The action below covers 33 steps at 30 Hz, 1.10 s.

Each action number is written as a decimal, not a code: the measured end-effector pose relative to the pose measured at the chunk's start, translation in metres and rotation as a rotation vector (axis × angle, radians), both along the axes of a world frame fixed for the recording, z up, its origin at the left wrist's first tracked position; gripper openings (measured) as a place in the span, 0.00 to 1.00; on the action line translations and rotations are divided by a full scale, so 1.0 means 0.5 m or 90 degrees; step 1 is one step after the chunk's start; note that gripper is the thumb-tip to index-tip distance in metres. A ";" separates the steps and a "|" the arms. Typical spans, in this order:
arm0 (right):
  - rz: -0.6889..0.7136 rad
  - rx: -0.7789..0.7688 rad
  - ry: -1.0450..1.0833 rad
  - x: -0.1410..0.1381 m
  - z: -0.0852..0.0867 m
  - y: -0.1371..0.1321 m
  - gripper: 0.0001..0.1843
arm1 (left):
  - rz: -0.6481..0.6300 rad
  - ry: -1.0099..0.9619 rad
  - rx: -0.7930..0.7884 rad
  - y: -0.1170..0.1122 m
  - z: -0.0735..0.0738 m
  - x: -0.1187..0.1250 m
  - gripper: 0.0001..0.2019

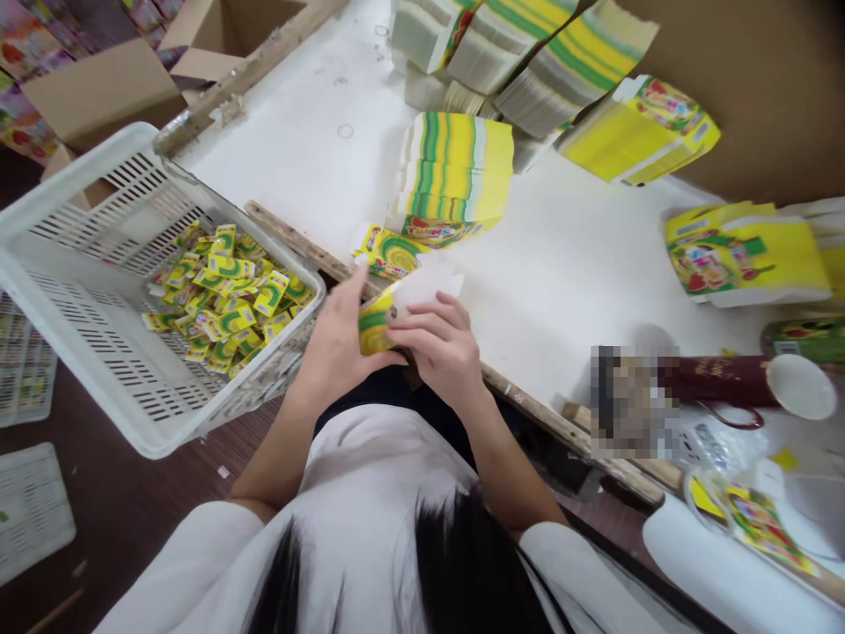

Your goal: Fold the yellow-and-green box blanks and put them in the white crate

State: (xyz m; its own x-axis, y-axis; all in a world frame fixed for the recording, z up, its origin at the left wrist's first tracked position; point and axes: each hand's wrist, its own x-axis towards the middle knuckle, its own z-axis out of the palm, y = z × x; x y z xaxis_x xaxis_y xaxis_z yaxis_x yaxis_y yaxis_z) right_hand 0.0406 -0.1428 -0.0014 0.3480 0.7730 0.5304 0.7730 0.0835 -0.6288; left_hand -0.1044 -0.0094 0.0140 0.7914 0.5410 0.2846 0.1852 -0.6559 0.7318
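At the table's front edge, a small yellow-and-green cardboard box (376,328) with white inner flaps (426,282) spread is between my hands. My left hand (334,345) grips its left side, thumb along the bottom and fingers pointing up. From the right, my right hand (441,348) has its bent fingers on the box, by the flaps. Just beyond, a flat printed carton (396,253) lies against a stack of folded cartons (455,172). Left of my hands, a white plastic basket (155,440) contains many small yellow-green packets (231,299).
More carton stacks (515,44) stand at the back, beside a yellow carton bundle (640,132). Another bundle (745,251) lies at right, near a dark red mug (719,379) on its side. Wooden strips (521,405) edge the table. Open cardboard boxes (106,92) stand at far left.
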 end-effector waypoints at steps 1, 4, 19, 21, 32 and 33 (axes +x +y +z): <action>-0.006 0.012 0.014 -0.005 0.000 -0.002 0.13 | -0.010 0.056 -0.014 0.000 -0.005 0.004 0.37; -0.110 0.047 0.151 -0.013 -0.005 -0.004 0.25 | 0.025 0.122 -0.043 -0.011 -0.027 0.012 0.28; 0.123 -0.057 0.463 -0.038 -0.043 0.008 0.43 | -0.095 0.009 -0.051 -0.039 -0.066 0.021 0.31; 0.096 -0.082 0.316 -0.046 -0.034 0.007 0.29 | -0.086 -0.008 -0.085 -0.035 -0.077 0.026 0.39; 0.096 -0.112 0.239 0.015 -0.037 -0.009 0.21 | 0.002 0.047 0.016 0.000 -0.048 -0.002 0.26; 0.111 -0.137 0.230 0.023 -0.035 -0.014 0.20 | -0.004 0.058 0.017 0.003 -0.045 -0.005 0.26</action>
State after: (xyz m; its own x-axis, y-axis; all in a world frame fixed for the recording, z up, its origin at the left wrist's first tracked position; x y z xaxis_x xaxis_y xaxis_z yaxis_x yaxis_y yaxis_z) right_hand 0.0522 -0.1495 -0.0189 0.3358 0.9159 0.2198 0.4866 0.0312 -0.8731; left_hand -0.1070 -0.0078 -0.0086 0.8182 0.5287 0.2260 0.2452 -0.6764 0.6945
